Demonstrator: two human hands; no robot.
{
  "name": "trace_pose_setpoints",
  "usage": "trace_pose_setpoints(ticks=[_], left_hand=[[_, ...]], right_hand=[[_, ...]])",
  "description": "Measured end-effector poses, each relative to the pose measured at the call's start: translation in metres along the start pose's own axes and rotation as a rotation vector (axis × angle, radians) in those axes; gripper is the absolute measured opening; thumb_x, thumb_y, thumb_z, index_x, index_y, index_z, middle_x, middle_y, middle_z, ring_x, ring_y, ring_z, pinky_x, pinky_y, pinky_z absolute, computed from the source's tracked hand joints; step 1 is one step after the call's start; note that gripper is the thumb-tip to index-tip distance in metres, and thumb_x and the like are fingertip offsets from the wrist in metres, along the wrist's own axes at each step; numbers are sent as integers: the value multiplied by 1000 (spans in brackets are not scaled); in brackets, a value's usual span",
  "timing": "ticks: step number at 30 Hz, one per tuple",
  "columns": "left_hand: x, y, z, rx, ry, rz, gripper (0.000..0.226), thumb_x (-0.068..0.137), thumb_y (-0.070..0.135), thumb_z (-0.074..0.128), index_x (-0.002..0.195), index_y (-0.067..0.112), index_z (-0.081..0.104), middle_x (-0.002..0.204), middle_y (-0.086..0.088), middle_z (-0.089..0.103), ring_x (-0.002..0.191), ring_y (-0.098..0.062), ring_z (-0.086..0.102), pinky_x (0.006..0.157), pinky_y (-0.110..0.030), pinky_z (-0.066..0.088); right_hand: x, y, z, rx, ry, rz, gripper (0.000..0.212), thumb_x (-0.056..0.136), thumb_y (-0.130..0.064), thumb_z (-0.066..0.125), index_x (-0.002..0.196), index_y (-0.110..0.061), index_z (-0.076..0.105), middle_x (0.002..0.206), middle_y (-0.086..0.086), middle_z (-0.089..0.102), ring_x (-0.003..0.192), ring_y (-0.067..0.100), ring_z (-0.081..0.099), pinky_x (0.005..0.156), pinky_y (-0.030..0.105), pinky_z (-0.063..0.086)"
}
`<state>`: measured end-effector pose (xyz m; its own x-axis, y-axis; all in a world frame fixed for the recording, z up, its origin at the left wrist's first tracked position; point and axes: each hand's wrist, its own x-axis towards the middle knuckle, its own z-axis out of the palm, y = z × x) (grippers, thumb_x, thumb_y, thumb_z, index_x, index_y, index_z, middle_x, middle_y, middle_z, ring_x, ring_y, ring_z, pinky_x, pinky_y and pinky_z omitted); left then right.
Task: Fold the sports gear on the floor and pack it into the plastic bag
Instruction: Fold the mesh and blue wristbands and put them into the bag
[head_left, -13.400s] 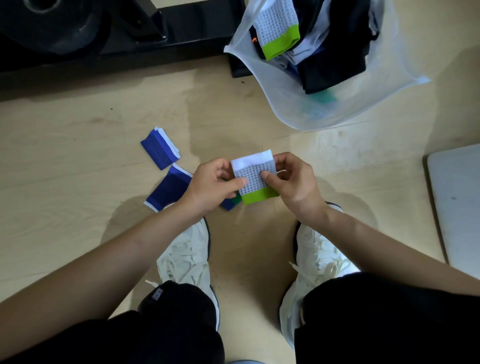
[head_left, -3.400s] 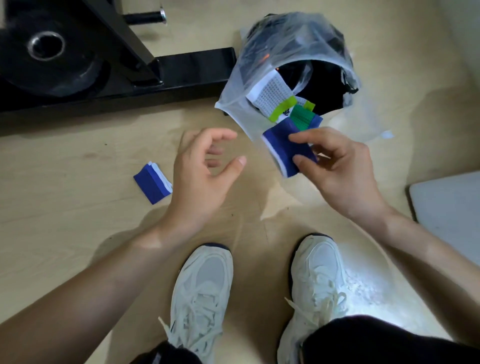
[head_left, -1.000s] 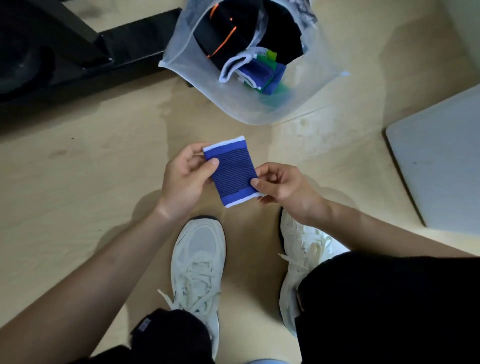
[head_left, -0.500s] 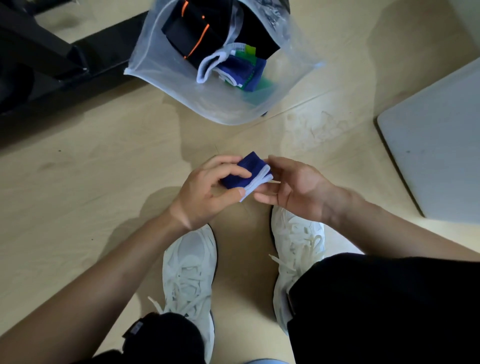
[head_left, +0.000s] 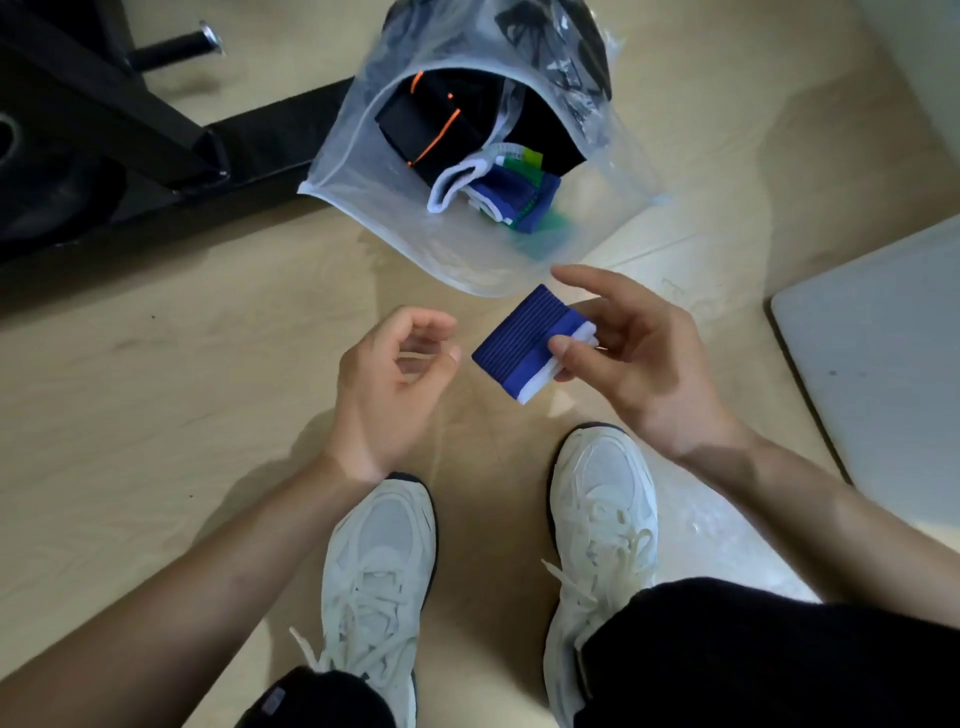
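The wooden floor (head_left: 156, 415) fills most of the view. A black metal frame (head_left: 130, 130) lies across the top left corner. A flat white board (head_left: 883, 389) sits at the right edge. The clear plastic bag (head_left: 405, 208) lies open on the floor near the top, just past the hands. Inside it are black clothes with orange lines (head_left: 431, 130), and a small pile of blue, white and green bands (head_left: 504, 192). Two white shoes (head_left: 379, 571) stand side by side at the bottom.

The right hand (head_left: 634, 358) holds a folded blue wristband (head_left: 514, 338) with white edges. The thumb presses on top of the white end and the other fingers are under it. The wristband is up in the air, between the two hands and close to the bag's near side. The left hand (head_left: 389, 379) is just beside the wristband but not touching it. Its fingers are curled loosely and it holds nothing.
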<state>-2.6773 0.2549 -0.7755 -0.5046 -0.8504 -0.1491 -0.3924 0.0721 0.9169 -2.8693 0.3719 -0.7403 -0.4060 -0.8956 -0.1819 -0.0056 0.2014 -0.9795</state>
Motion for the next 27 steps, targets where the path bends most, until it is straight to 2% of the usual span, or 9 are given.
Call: trace_pose_setpoints(ticks=[4,7,10,13,15,17,21,24,27], left_hand=[[6,2,-6,133,80,99,49,90,25,70,137,31,57,131,8,55,108,-11,61,88,-29,57],[22,6,-5,127,123,114,58,90,30,71,145,34,51,138,9,46,108,-12,61,91,-32,57],[43,10,1,93,164,96,62,92,21,73,148,20,47,136,6,43,104,-16,63,90,-29,57],[56,15,8,84,173,118,67,95,11,69,153,5,36,151,-9,35,102,5,58,88,-12,52],[60,17,9,75,169,150,73,95,8,68,156,3,29,156,-14,29,99,19,54,91,-16,53],[63,18,9,25,179,171,76,93,7,68,157,2,27,157,-14,27,112,10,53,94,-22,55],[72,21,2,-69,171,223,75,91,5,64,156,1,27,154,-9,27,135,-23,51,99,-26,55],[76,25,-2,-102,144,265,74,90,6,64,155,0,28,150,-4,28,134,-25,52,99,-27,55],[76,25,-4,-136,117,259,77,89,9,66,156,2,28,154,-7,28,129,-18,57,99,-30,55]], right_hand=[[25,-22,-3,-211,19,-174,34,92,5,65,123,-8,67,104,7,67,75,10,67,72,18,54],[56,-26,6,-379,49,-277,30,91,3,64,118,-8,70,110,6,62,80,15,69,71,21,57],[95,-23,18,-497,62,-353,34,89,0,64,122,-8,68,112,6,60,78,13,66,75,23,57],[136,-17,34,-660,65,-443,40,89,-4,63,129,-7,64,115,3,58,90,5,56,83,15,48],[164,-7,42,-779,-31,-416,47,93,-11,61,139,-5,55,134,12,54,115,18,56,97,28,48],[186,6,45,-1002,-192,-368,53,97,-24,54,148,-11,45,154,18,36,137,33,42,108,44,42],[213,12,36,-1520,-331,-298,52,103,-43,31,154,-31,30,166,5,14,143,31,26,107,54,33],[229,3,30,-1679,-405,-187,51,102,-49,20,152,-43,23,167,-4,5,144,29,19,108,54,28],[246,-3,31,-1710,-510,-90,49,101,-51,22,150,-47,23,166,-8,1,143,31,17,108,55,30]])
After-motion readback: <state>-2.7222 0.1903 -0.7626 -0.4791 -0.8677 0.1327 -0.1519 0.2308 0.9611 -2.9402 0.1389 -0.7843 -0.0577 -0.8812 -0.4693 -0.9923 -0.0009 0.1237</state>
